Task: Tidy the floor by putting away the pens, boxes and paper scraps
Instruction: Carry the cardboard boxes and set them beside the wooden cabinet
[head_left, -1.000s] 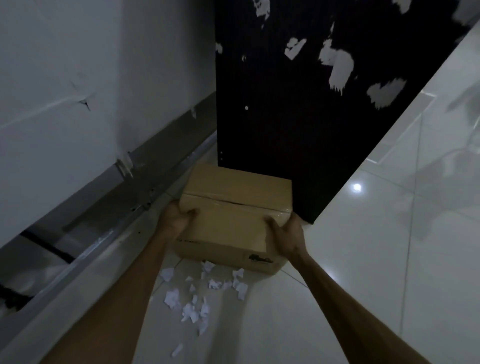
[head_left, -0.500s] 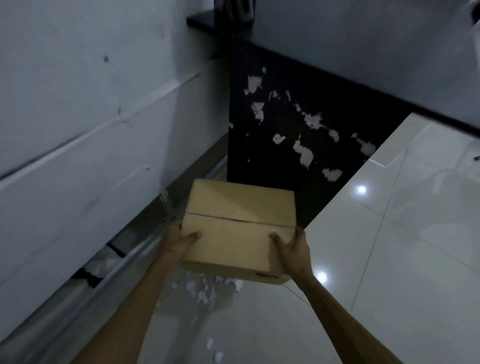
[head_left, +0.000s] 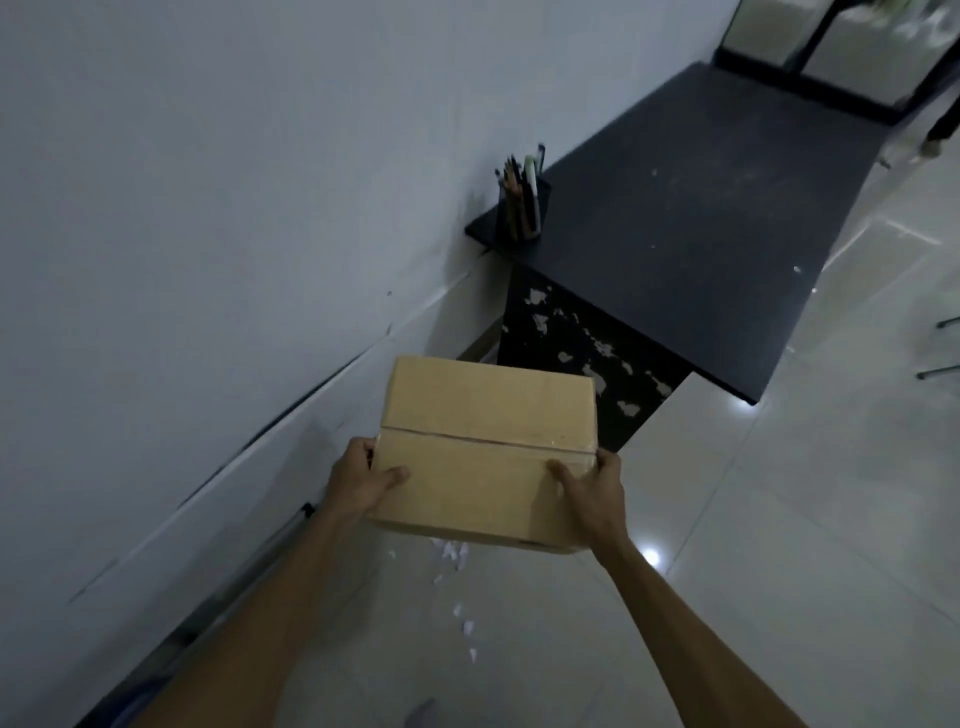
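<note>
A black table (head_left: 701, 218) was seen at two o'clock against the wall. Below it, at the centre, a closed cardboard box (head_left: 483, 447) was held off the floor, clasped at its near corners by the left hand (head_left: 358, 483) and the right hand (head_left: 592, 488). A pen holder (head_left: 522, 208) stood at twelve o'clock. Paper scraps (head_left: 457, 561) were scattered at six o'clock.

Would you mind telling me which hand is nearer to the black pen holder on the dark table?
Left. The left hand grips the cardboard box below the pen holder; the right hand sits farther right.
</note>
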